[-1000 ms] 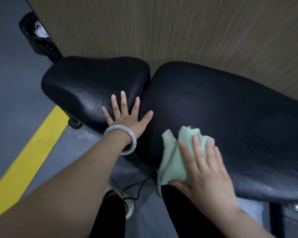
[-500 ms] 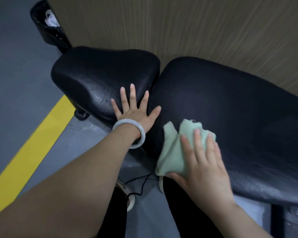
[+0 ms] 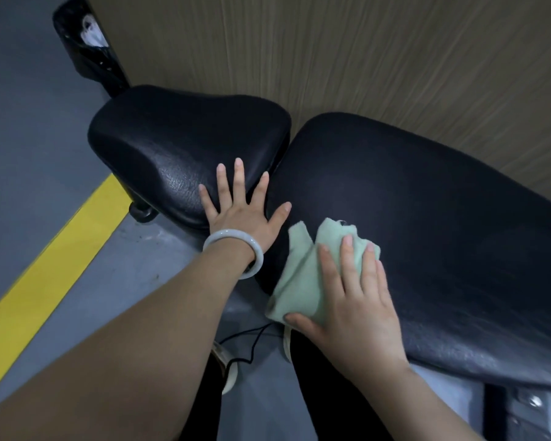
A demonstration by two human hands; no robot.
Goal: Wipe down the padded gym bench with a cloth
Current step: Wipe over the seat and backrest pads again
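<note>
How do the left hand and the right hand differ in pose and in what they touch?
The left hand lies flat with spread fingers across the gap between the seat pad and the long pad; the right hand presses the green cloth. Only the left wrist wears a bangle. Both rest on the bench.

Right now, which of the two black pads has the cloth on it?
The long back pad on the right. The right hand presses the green cloth onto its near edge, while the smaller seat pad carries only the bare left hand.
</note>
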